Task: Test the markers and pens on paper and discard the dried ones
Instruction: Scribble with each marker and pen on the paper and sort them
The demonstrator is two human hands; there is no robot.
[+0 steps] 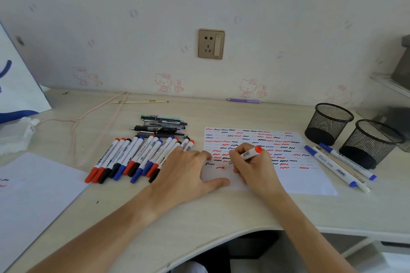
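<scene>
R hand [253, 162] w/ red marker [251, 153] on paper [310, 175]

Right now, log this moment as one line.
right hand: writing with red marker | left hand: flat, steadying paper | mesh cups: empty

Desk count:
- Mesh pen cups [329, 122]: two, side by side at right.
- Sheets of paper: two, one scribbled test sheet [310, 179], one sheet at the left edge [33, 193].
- Markers in the row at left [133, 157]: about fifteen; overlap and the hand block an exact count.
- Dark pens stacked behind them [162, 126]: roughly six.
- Markers beside the cups [339, 166]: three.
- Marker in hand [250, 153]: one.
- Purple pen by the wall [243, 100]: one.
- Wall sockets [211, 44]: one.
</scene>
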